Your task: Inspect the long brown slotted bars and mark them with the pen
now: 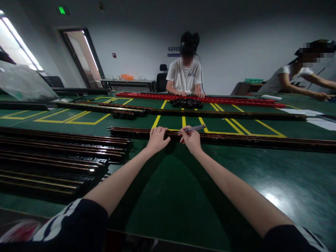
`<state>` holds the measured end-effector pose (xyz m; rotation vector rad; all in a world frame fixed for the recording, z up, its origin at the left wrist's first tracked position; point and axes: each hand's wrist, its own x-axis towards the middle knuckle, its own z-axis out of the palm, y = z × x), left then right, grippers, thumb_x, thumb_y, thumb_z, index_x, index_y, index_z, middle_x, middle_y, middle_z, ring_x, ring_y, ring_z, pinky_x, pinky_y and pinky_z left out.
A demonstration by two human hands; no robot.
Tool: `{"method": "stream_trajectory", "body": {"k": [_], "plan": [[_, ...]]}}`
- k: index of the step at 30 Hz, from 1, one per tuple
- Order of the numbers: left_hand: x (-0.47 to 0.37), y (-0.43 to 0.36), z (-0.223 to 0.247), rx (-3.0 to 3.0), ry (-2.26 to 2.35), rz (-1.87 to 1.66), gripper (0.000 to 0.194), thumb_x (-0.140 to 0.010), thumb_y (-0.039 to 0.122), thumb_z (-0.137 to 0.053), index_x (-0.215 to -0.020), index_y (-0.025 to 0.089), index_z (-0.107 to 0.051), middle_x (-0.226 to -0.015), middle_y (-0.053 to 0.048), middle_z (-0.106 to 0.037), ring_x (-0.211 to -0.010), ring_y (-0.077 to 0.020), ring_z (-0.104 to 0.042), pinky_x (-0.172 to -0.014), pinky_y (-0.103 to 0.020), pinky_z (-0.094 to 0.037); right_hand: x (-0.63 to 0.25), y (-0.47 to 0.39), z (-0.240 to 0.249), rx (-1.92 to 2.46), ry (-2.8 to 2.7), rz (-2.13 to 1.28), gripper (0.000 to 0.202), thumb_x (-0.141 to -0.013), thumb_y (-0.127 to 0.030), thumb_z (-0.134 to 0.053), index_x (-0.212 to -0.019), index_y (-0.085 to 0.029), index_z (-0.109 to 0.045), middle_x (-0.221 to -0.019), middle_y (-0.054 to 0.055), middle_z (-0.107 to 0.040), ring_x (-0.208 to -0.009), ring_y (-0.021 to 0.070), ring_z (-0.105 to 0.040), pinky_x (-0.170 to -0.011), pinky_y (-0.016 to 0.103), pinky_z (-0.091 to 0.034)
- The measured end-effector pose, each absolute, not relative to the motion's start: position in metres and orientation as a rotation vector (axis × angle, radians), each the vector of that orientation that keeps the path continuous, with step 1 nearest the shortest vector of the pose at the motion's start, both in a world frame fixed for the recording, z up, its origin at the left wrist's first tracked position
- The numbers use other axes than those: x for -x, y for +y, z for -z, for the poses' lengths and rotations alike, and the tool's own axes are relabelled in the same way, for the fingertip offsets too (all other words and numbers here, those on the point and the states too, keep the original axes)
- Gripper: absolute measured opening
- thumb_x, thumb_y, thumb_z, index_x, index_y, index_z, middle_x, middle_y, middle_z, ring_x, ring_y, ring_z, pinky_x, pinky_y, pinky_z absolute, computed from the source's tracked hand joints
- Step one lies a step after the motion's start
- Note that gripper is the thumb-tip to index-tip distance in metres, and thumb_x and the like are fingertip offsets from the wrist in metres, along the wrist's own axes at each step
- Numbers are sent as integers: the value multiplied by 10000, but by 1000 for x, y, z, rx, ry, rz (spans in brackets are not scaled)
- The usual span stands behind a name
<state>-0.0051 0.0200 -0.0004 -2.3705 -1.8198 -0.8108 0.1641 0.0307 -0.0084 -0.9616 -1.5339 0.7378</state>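
Observation:
A long dark rail with coppery lines runs crosswise on the green table in front of me. My left hand rests over it near its left end, fingers lying on top and thumb spread apart. Just to the right, my right hand is closed around a pen with a clear barrel. The pen's tip points left, low over the rail, between my two hands; whether it touches the rail I cannot tell.
Several similar rails lie stacked on the left. Another long rail crosses farther back, before a red rail and a dark bundle. One person sits opposite; another person reaches across at the right. White papers lie right.

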Motion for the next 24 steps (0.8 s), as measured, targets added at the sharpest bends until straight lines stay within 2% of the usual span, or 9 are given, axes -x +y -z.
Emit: {"method": "stream_trajectory", "body": {"k": [8, 24], "plan": [[7, 23, 4, 2355, -1809, 822, 351, -835, 348, -527, -1149, 195, -566, -1156, -96, -610, -1153, -271, -492, -1023, -432, -329, -164, 31, 9, 953, -1510, -766, 319, -805, -507, -582, -785, -190, -562, -704, 29, -672, -445, 112, -599, -391, 207, -471], [2, 18, 1, 2335, -1851, 746, 320, -851, 319, -510, -1134, 172, -543, -1158, -115, -588, -1130, -284, -483, -1028, -455, -315, -163, 30, 9, 932, -1522, -743, 264, -830, -442, -568, -785, -182, -553, -686, 24, -659, -432, 101, -583, -385, 193, -457]]}}
